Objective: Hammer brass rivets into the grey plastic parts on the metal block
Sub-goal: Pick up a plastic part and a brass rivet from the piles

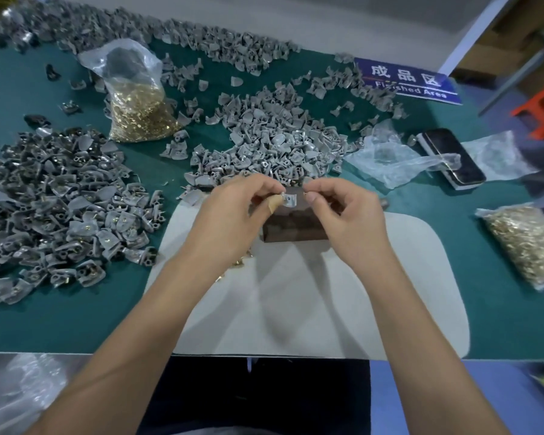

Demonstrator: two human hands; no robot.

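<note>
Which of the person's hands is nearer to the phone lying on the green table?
Right. The right hand is over the metal block, on the side toward the phone. The left hand lies farther away, beyond the grey part it pinches.

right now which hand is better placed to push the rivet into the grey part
Right. The right hand pinches a small brass rivet right beside the grey part. The left hand is busy holding that part above the block.
</note>
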